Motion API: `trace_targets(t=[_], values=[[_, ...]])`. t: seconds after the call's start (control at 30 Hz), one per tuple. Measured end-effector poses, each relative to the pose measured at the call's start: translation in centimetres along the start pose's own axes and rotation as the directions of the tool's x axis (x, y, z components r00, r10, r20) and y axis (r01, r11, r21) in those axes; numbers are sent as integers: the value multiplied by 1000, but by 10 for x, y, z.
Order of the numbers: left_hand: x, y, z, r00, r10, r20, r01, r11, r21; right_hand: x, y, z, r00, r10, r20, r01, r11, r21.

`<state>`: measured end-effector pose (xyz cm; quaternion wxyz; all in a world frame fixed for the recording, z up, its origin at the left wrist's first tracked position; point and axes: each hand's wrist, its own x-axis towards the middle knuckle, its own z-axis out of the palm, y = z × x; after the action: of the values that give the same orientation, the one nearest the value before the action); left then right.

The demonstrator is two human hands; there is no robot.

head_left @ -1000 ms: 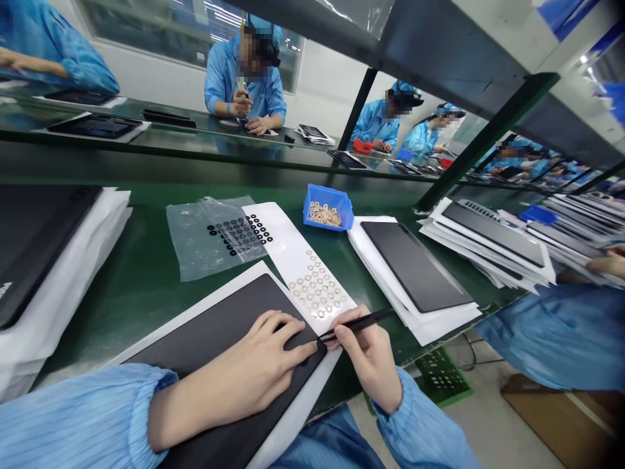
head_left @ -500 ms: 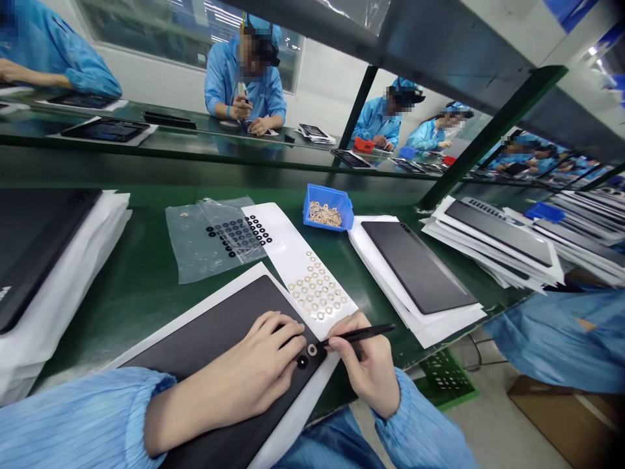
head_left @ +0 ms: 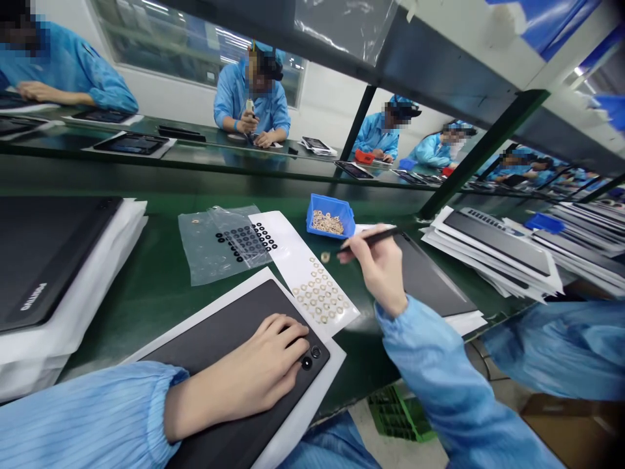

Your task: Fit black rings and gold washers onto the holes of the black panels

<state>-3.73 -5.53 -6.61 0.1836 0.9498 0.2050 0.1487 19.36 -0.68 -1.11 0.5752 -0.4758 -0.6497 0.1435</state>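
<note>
The left hand [head_left: 258,355] lies flat on the dark tablet [head_left: 215,332], fingers wide, beside two small rings [head_left: 306,363]. The right hand [head_left: 378,267] has lifted away, fingers narrow on black tweezers [head_left: 374,239], near a loose beige ring [head_left: 325,257] and the white ring sheet [head_left: 288,257].

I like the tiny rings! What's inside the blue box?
The blue box holds a heap of small beige rings. The top rings hide the ones below, so the box's floor cannot be seen.
</note>
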Motion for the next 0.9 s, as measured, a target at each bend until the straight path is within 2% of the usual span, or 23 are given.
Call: trace_targets(t=[0.07, 0.1, 0.13, 0.2, 0.27, 0.33, 0.37, 0.4, 0.43, 0.5, 0.57, 0.63, 0.73, 0.8, 0.9], values=[[-1, 1, 0, 1000, 5, -12, -5, 1000, 2, 43, 20, 11, 998, -32, -57, 30, 998, -48], [-1, 2, 0, 1000, 15, -17, -15, 1000, 6, 62, 32, 17, 997, -37, -66, 28, 992, -126], [-1, 2, -1, 999, 24, -23, -23, 1000, 19, 79, 45, 22, 999, -10, -42, 0, 975, -224], [0, -1, -6, 999, 15, -34, -12, 998, 67, 103, 67, 30, 999, 36, -18, -39, 958, -285], [1, -13, -17, 996, -52, -68, 60, 991, 123, 115, 82, 31, 997, 72, 2, -67, 946, -317], [-1, -38, -35, 971, -193, -142, 215, 963, 161, 119, 87, 28, 996, 88, 26, -74, 938, -339], [-4, -54, -46, 939, -285, -191, 317, 933, 170, 118, 86, 26, 995, 91, 44, -70, 936, -346], [-8, -72, -58, 889, -387, -245, 433, 885, 174, 117, 83, 26, 994, 90, 67, -61, 934, -351], [-13, -90, -69, 820, -492, -294, 550, 818, 167, 115, 79, 26, 992, 87, 96, -47, 934, -353], [-24, -122, -89, 648, -673, -356, 745, 657, 114, 110, 70, 35, 982, 75, 175, -9, 938, -347], [-33, -145, -102, 498, -797, -340, 855, 517, 40, 102, 62, 56, 960, 51, 276, 43, 944, -326], [-37, -156, -105, 404, -872, -277, 902, 431, -41, 94, 55, 87, 923, 20, 385, 102, 951, -292], [-34, -160, -99, 342, -919, -196, 905, 378, -194, 84, 47, 139, 859, -34, 510, 174, 958, -228], [-29, -160, -95, 331, -927, -173, 877, 370, -307, 81, 44, 169, 838, -71, 541, 200, 963, -184], [-19, -161, -97, 336, -929, -153, 804, 368, -467, 79, 44, 198, 843, -115, 525, 205, 972, -116]])
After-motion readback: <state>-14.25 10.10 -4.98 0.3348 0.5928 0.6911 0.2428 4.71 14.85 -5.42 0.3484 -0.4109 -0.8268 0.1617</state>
